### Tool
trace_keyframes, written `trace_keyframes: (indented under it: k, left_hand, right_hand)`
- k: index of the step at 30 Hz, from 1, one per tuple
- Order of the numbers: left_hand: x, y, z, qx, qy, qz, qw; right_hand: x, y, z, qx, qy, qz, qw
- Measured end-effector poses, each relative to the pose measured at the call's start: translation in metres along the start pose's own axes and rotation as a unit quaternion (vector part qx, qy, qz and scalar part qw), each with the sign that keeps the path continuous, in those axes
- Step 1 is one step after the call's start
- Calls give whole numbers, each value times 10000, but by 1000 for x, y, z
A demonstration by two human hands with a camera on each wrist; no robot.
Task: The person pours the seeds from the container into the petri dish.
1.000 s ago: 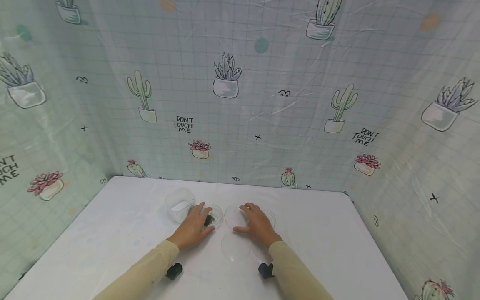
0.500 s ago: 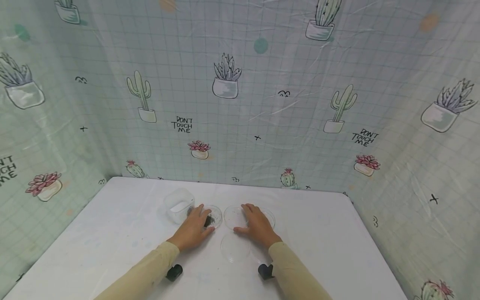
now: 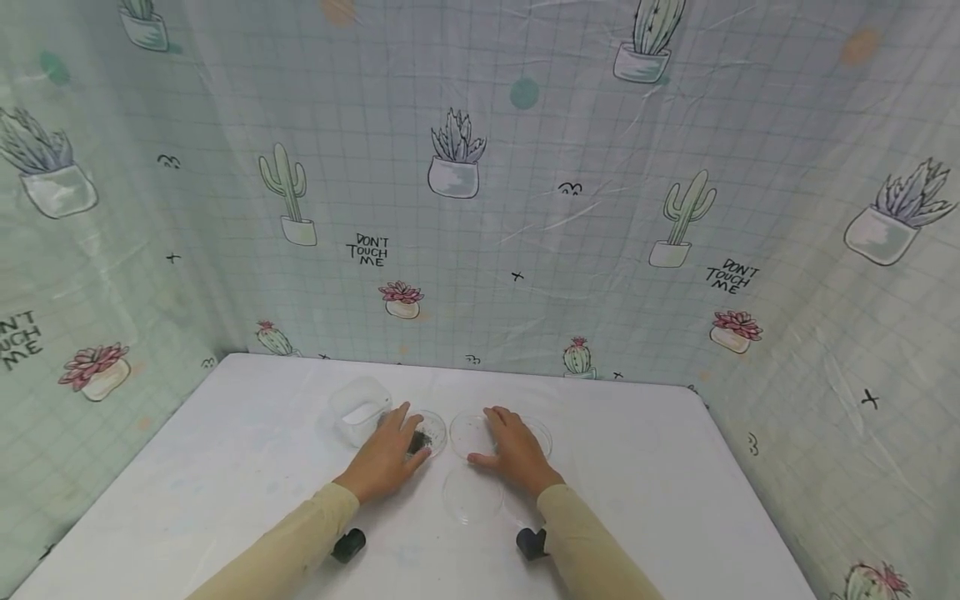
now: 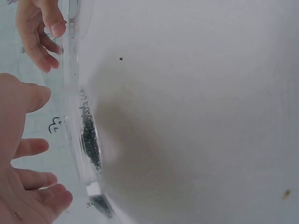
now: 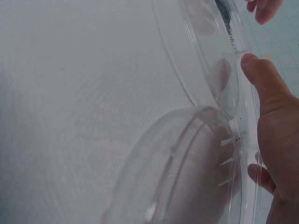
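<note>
My left hand hovers over the near left side of a clear petri dish with dark granules in it. In the left wrist view its fingers are loosely spread, with a gap above the dish. My right hand is spread over two more clear dishes: one dish to its left, and another dish partly hidden beneath it. The right thumb is close to a rim; I cannot tell if it touches. Nearer me lies a clear round dish or lid.
A clear plastic container with a white patch stands beyond my left hand, some dark matter near its right side. Black wrist devices show under both sleeves. A dark speck lies on the white table. Printed curtains enclose the table.
</note>
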State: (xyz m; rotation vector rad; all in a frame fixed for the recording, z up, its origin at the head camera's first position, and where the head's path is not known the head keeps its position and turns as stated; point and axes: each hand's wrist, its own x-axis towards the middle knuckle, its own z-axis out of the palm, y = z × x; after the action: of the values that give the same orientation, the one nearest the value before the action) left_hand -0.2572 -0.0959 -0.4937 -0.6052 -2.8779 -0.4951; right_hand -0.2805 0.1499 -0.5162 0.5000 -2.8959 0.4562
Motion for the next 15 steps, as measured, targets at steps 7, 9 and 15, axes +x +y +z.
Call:
trace_keyframes:
  k: [7,9,15]
  left_hand:
    - [-2,1,-9,72,431,200,9988]
    - [-2,0,-12,33,555,214,9982]
    - [-2,-3,-17,-16,825,283,9962]
  right_hand:
    - [0,-1,0,-11,33,108,9999]
    - [0,-2,-1,-21,44,123,9999]
    - [-1,-3,-3,-91,38,143,9998]
